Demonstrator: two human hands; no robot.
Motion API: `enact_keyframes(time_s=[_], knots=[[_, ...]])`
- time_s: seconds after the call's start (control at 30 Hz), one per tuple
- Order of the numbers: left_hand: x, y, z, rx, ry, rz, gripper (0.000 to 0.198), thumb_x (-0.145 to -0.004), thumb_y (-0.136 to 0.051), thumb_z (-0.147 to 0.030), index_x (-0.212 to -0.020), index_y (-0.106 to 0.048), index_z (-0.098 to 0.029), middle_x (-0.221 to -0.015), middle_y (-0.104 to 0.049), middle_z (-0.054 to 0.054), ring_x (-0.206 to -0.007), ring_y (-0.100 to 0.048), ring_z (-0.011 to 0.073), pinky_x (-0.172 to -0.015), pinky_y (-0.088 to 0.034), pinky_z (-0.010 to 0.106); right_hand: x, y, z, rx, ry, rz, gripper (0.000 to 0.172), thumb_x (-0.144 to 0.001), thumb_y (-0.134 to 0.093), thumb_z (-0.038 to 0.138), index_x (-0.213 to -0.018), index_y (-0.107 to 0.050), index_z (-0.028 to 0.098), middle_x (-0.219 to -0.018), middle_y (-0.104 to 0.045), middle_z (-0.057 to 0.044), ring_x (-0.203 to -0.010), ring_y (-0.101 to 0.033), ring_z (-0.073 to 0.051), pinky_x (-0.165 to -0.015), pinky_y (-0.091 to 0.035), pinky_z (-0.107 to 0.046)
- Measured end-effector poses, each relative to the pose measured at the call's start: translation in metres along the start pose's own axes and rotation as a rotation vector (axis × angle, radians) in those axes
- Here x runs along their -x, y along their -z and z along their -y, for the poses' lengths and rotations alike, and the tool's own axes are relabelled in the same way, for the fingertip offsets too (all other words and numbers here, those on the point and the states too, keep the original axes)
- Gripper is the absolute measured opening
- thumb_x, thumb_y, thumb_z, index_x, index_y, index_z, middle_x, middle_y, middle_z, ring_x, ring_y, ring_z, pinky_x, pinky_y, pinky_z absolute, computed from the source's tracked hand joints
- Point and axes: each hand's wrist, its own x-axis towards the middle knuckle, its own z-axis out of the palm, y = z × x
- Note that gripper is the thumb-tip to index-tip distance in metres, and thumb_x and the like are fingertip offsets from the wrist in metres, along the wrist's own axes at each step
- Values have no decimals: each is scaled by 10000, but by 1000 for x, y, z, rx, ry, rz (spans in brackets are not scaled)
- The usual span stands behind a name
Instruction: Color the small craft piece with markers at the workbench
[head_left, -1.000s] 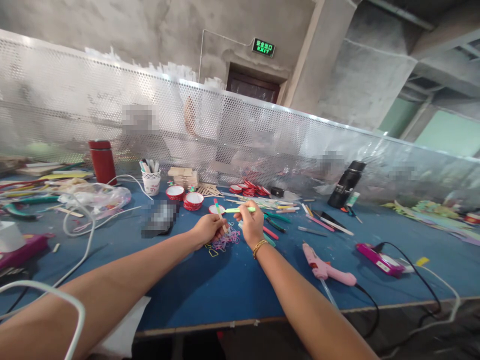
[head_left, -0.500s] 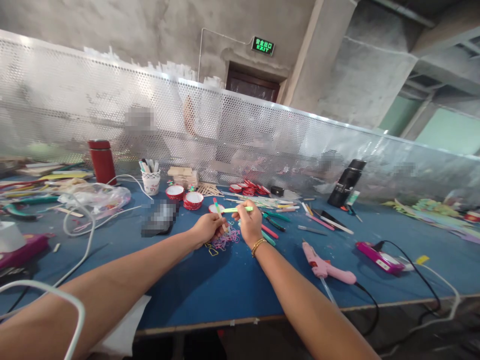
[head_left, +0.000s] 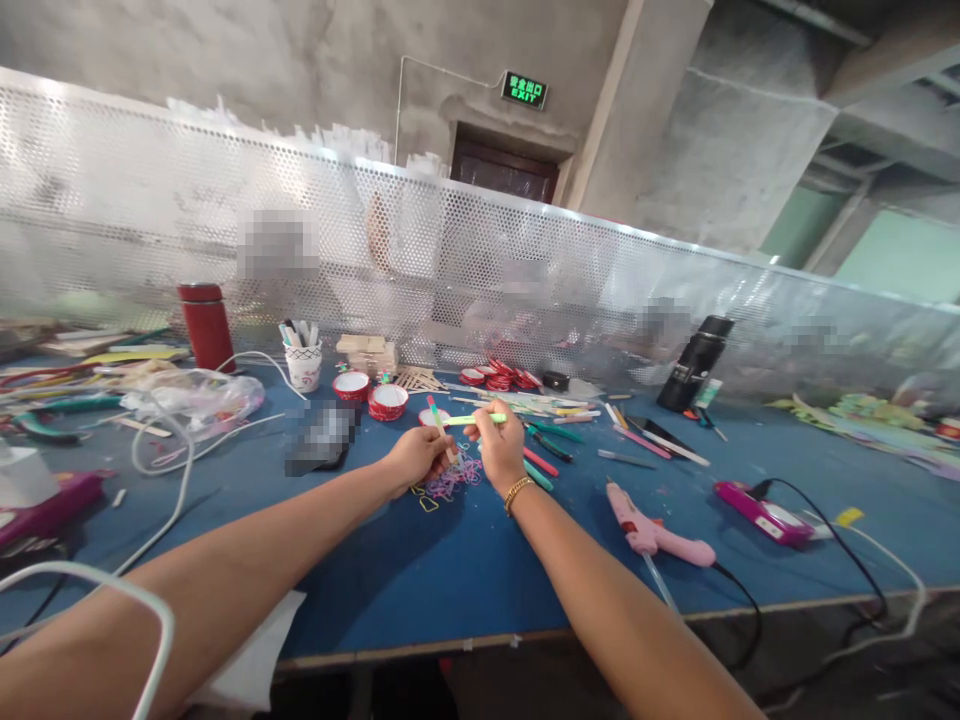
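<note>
My left hand (head_left: 417,458) is closed around a flat wooden craft stick (head_left: 434,410), which stands tilted with a red and green coloured upper end. My right hand (head_left: 501,442) grips a light green marker pen (head_left: 459,421), held nearly level. Its left end meets the stick or lies just in front of it; I cannot tell whether they touch. Below both hands lies a tangled pile of small coloured loops (head_left: 453,486), mostly purple and pink. Right of my right hand are a red marker (head_left: 541,461) and green-handled pliers (head_left: 551,443).
A pink glue gun (head_left: 660,540) lies at the right on the blue table (head_left: 420,610). Red-rimmed round tins (head_left: 388,402), a cup of markers (head_left: 303,365) and a phone (head_left: 322,437) stand or lie behind. A white cable (head_left: 161,610) crosses the left side.
Both hands keep nearly the same place and grip, with the stick and marker pen still in them. The view has shifted very slightly.
</note>
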Motion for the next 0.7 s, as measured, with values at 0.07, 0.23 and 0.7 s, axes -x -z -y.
enact_keyframes(time_s=[0.07,0.23,0.7], knots=[[1,0,-1,13,3,1,262,-843,-542,-365,-698,-572,-148,-480,-496,-40,-380,-413,67,-390,-292,191,0,0,-1,19,-9,-5,200,-834,-507,320,-669,-494,208,-538,-603,38,-499,-563,-123,-544,-438,-229],[2,-1,-1,35,19,-4,259,-839,-549,-369,-708,-570,-146,-489,-514,-32,-387,-425,69,-395,-291,189,2,0,0,-16,-29,1,184,-832,-510,322,-686,-501,210,-539,-600,40,-511,-573,-130,-547,-443,-233],[2,-1,-2,33,16,6,242,-855,-524,-319,-694,-568,-143,-485,-517,-28,-378,-416,67,-394,-280,191,1,1,1,19,-24,-3,199,-835,-502,342,-684,-490,213,-548,-599,33,-519,-576,-137,-552,-448,-244]])
